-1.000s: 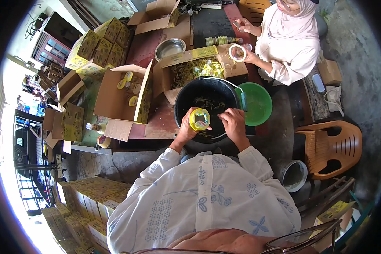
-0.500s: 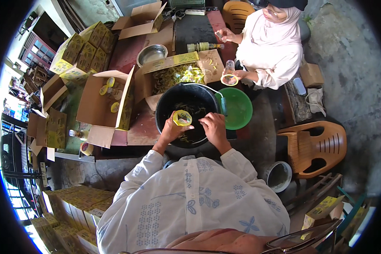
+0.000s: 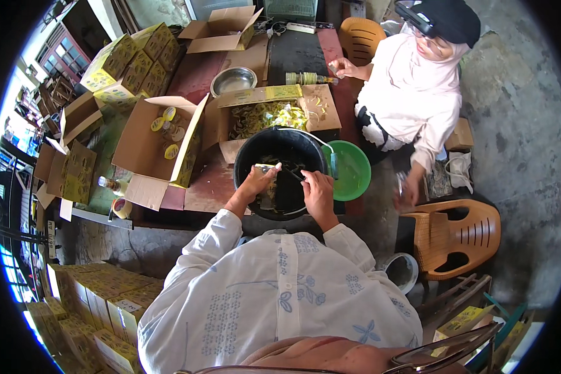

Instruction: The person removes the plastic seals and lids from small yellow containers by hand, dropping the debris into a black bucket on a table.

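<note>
Over a black bucket [image 3: 242,149], my left hand [image 3: 255,182] is closed round a clear plastic cup [image 3: 267,198] with a yellow rim. The cup is now seen from its side. My right hand [image 3: 318,192] has its fingers pinched at the bucket's right side. A thin dark thing appears at its fingertips, too small to name. Yellow-green scraps lie in the dark bottom of the bucket. Touching the bucket's right side is a green basin [image 3: 353,168]. Just behind the bucket, an open carton [image 3: 321,106] holds a heap of yellow and clear scraps.
Left of the bucket, an open carton [image 3: 131,140] contains several yellow-lidded cups. A steel bowl [image 3: 234,81] and a row of stacked cups [image 3: 302,78] lie farther back. A co-worker [image 3: 411,106] stands at the right, beside an orange chair [image 3: 458,237]. Closed cartons [image 3: 128,65] are piled at the left.
My left hand has tipped the cup, so its yellow rim no longer faces me. The co-worker's cup-holding hand has swung down toward the chair. The view has shifted slightly.
</note>
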A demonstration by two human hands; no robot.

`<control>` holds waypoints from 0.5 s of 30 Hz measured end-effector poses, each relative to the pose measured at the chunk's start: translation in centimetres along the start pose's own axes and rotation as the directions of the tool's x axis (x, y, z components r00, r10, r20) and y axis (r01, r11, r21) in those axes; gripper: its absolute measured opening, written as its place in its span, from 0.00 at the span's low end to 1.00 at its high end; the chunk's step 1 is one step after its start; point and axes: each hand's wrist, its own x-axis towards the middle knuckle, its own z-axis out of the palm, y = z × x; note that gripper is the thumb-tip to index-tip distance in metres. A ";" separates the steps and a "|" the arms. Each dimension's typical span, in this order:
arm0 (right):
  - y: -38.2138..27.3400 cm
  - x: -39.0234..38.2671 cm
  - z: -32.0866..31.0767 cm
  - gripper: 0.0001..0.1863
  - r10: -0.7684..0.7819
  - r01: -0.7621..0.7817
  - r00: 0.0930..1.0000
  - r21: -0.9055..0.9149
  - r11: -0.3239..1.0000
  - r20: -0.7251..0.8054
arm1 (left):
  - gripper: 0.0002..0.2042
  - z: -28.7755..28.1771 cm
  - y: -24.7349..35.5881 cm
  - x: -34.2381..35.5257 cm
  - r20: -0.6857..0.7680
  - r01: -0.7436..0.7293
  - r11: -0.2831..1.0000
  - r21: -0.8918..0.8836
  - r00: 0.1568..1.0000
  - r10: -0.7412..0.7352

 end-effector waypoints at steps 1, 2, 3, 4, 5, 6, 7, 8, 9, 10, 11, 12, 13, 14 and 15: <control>-0.1 0.0 0.0 0.17 -0.001 0.001 1.000 -0.004 1.000 0.001 | 0.37 -0.5 -1.1 1.1 -0.051 0.160 0.987 -0.022 0.986 -0.161; -0.3 0.1 0.1 0.17 -0.001 0.001 1.000 -0.007 1.000 0.001 | 0.37 -1.2 -2.3 1.8 -0.059 0.158 0.987 -0.027 0.985 -0.159; -0.2 0.0 0.2 0.17 -0.003 0.003 1.000 -0.007 1.000 0.004 | 0.41 -1.3 -2.3 1.9 -0.047 0.206 0.978 -0.036 0.977 -0.208; -0.1 0.0 0.3 0.17 0.007 -0.007 1.000 -0.007 1.000 0.010 | 0.45 -1.4 -2.3 2.0 -0.034 0.254 0.966 -0.046 0.966 -0.256; 0.0 0.0 0.4 0.17 0.017 -0.017 1.000 -0.007 1.000 0.015 | 0.45 -1.6 -2.3 2.1 -0.036 0.255 0.966 -0.049 0.966 -0.256; 0.1 0.0 0.4 0.17 0.011 -0.011 1.000 -0.012 1.000 0.022 | 0.46 -1.5 -1.9 1.9 -0.037 0.284 0.959 -0.011 0.958 -0.284; 0.1 -0.1 0.4 0.17 0.016 -0.015 1.000 -0.010 1.000 0.015 | 0.48 -1.3 -1.6 1.8 -0.039 0.313 0.949 0.028 0.949 -0.312; 0.1 -0.1 0.4 0.17 0.020 -0.020 1.000 -0.009 1.000 0.008 | 0.48 -1.3 -1.9 1.9 -0.038 0.312 0.950 0.017 0.950 -0.311; 0.0 0.0 0.5 0.17 0.011 -0.011 1.000 -0.010 1.000 0.012 | 0.48 -1.6 -1.7 1.8 0.009 0.299 0.954 -0.018 0.954 -0.299; -0.1 0.1 0.5 0.16 -0.003 0.002 1.000 -0.010 1.000 -0.023 | 0.48 -1.7 -1.6 1.7 0.056 0.287 0.956 -0.053 0.957 -0.284; -0.1 0.2 0.4 0.16 -0.016 0.015 0.998 -0.010 1.000 -0.059 | 0.48 -1.5 -1.5 1.7 0.054 0.284 0.957 -0.061 0.958 -0.281; 0.0 0.1 0.4 0.16 -0.015 0.015 0.998 -0.011 1.000 -0.059 | 0.47 -0.8 0.3 0.9 0.064 0.307 0.950 -0.061 0.951 -0.303; 0.0 0.0 0.4 0.16 -0.006 0.005 0.998 -0.016 1.000 -0.062 | 0.46 -0.7 1.3 0.2 0.067 0.331 0.942 -0.061 0.943 -0.327; 0.0 0.0 0.4 0.16 0.004 -0.006 0.998 -0.022 1.000 -0.064 | 0.46 -1.1 1.1 0.2 0.062 0.332 0.941 -0.060 0.943 -0.328; -0.1 0.1 0.4 0.16 0.005 -0.006 0.998 -0.015 1.000 -0.063 | 0.44 -1.7 0.6 0.4 0.070 0.257 0.963 0.078 0.962 -0.262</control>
